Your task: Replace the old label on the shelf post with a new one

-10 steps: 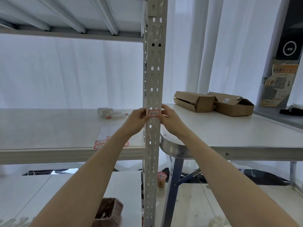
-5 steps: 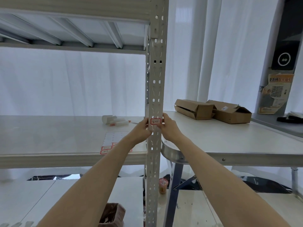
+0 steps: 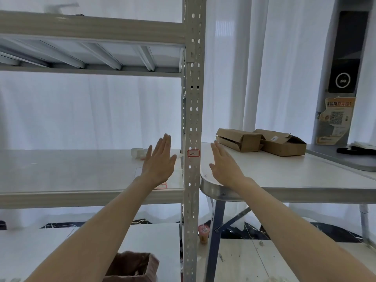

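1. One perforated metal shelf post (image 3: pixel 193 119) runs upright through the middle of the view. One label (image 3: pixel 193 153) sits on its front face, small and white with a red border and handwritten marks. It is a little above the front edge of the middle shelf (image 3: pixel 61 176).
2. Two hands are raised. The left hand (image 3: pixel 159 161) is just left of the post and the right hand (image 3: pixel 224 165) just right of it. Both have straight, spread fingers, grip nothing, and stay clear of the post and the label.
3. Three shelf boards show left of the post: the upper shelf (image 3: pixel 91 31), the middle shelf, and a lower shelf (image 3: pixel 142 241).
4. The rounded metal-rimmed corner of a tabletop (image 3: pixel 284 171) comes right up beside the post, under the right hand. Little room is left on that side.
5. There is open air in front of the label, and nothing covers it.
6. Two cardboard boxes lie on the tabletop, touching, well back from its edge: a long one (image 3: pixel 240 139) and a second with loose flaps (image 3: pixel 282 144).
7. On the middle shelf a sheet with red-bordered labels (image 3: pixel 161 186) shows partly under the left wrist. Some white items (image 3: pixel 138 152) lie behind the left hand, too blurred to name.
8. Lower down there is one brown container (image 3: pixel 132 267) left of the post, and one cup (image 3: pixel 203 234) on the floor beside it.
9. White curtains (image 3: pixel 284 78) hang behind, with a poster (image 3: pixel 333 121) at the far right.
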